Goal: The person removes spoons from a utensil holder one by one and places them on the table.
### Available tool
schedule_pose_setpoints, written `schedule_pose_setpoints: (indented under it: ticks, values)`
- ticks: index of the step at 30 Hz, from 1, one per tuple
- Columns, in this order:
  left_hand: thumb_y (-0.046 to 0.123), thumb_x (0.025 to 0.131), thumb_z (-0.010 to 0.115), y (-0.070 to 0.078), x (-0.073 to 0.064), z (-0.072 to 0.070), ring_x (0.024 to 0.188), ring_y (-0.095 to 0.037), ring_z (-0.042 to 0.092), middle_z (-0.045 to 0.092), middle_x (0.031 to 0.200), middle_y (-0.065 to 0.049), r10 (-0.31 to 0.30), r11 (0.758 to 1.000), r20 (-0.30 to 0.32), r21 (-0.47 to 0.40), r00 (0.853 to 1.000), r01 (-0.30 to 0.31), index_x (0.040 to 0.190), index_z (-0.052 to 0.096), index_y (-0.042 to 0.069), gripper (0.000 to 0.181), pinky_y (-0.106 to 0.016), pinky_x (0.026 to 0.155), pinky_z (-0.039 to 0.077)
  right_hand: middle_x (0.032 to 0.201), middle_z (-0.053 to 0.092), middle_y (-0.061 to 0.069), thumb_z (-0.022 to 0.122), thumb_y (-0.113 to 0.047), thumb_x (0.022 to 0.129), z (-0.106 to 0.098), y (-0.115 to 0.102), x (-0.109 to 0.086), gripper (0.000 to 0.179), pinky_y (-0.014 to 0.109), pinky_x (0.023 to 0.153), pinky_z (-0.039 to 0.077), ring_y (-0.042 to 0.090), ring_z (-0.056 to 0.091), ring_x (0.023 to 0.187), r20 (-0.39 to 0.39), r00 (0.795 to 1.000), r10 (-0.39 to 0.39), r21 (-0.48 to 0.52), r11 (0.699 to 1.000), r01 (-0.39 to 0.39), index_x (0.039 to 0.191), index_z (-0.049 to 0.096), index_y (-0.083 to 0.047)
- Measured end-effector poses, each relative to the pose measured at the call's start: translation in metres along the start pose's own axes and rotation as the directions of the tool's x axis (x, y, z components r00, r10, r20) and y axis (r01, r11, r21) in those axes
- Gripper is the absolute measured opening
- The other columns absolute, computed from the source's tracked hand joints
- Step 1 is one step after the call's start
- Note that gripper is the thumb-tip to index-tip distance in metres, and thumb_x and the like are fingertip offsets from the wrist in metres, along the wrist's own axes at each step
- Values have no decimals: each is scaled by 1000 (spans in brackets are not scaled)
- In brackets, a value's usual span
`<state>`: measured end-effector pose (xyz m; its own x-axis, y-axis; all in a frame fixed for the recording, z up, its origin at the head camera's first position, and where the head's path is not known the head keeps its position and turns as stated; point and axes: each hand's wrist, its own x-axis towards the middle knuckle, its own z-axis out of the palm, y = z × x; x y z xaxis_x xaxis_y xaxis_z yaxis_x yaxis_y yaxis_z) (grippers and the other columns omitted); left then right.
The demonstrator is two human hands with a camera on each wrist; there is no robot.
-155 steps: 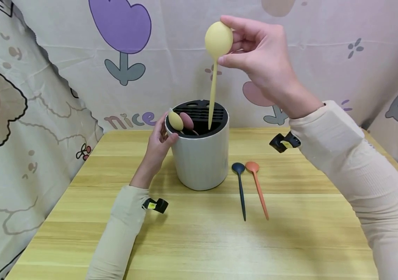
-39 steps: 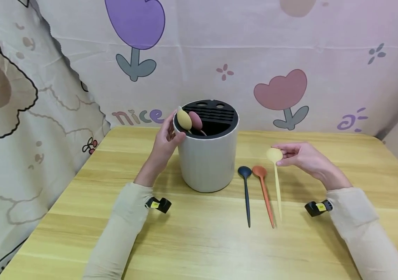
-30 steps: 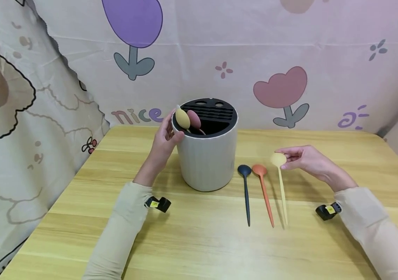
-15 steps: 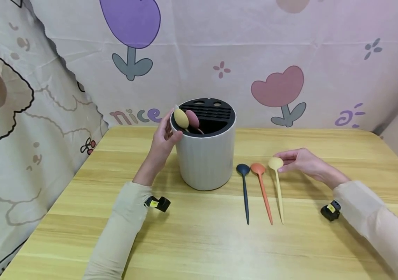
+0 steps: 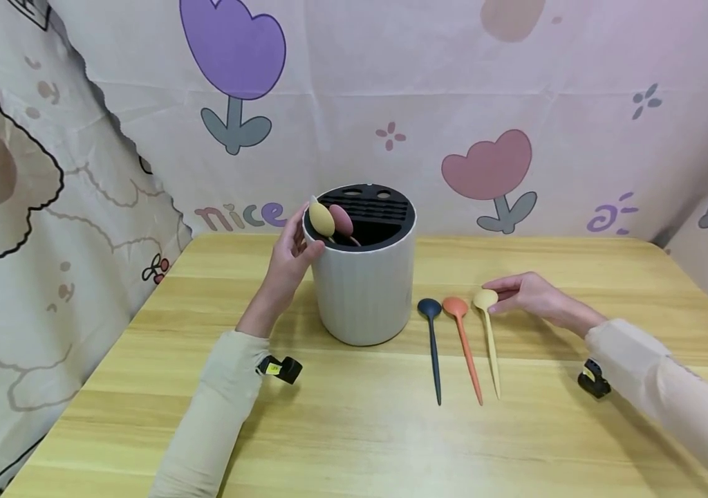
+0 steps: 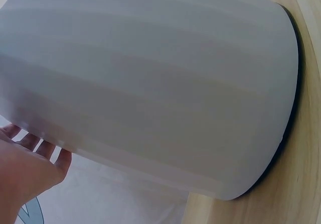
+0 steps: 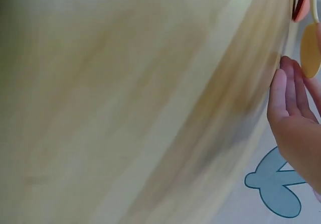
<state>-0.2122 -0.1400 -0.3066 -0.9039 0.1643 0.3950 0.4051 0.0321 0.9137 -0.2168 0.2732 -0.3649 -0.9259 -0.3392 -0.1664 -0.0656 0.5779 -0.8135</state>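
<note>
My left hand (image 5: 284,268) grips the upper left side of a white utensil holder (image 5: 363,297), its thumb by the black slotted lid (image 5: 379,238). A yellow spoon (image 5: 321,219) and a pink spoon (image 5: 341,220) stand in the holder's opening, with a pale tip just behind them. To the right, my right hand (image 5: 531,299) pinches the bowl of a pale yellow spoon (image 5: 491,349) between thumb and forefinger; this spoon lies along the table. Beside it lie an orange spoon (image 5: 467,351) and a navy spoon (image 5: 433,353), all with handles towards me.
A wooden table (image 5: 354,443) bears everything. Behind it hangs a printed cloth (image 5: 341,83) with flowers, and another patterned cloth (image 5: 12,297) drapes down on the left. Each wrist wears a small black camera.
The pale yellow spoon, earlier held upright above the holder, has come down to the table right of the orange spoon. The right hand stays at its bowl; the left hand keeps its place.
</note>
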Motion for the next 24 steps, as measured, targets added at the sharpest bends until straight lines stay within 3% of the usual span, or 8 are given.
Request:
schedule_pose_setpoints:
  ticks: [11,24]
  values:
    - [79,65,65,2,-2,0,143,-17,22,25,157,-6,-13,1000,-1,10,1000,13,154,23,10,120,-41,115,19,123,59,27,76,-4,81,5,1,2,56,21,87,49,33,60,111,46,998,-39,78,996,35,128,52,15]
    - [78,64,67,1,-2,1,143,-18,22,25,157,-7,-10,1000,-2,4,1000,10,154,22,8,122,-41,115,19,123,60,26,76,-1,80,6,4,2,56,19,86,49,30,60,111,44,998,-44,90,995,39,128,53,15]
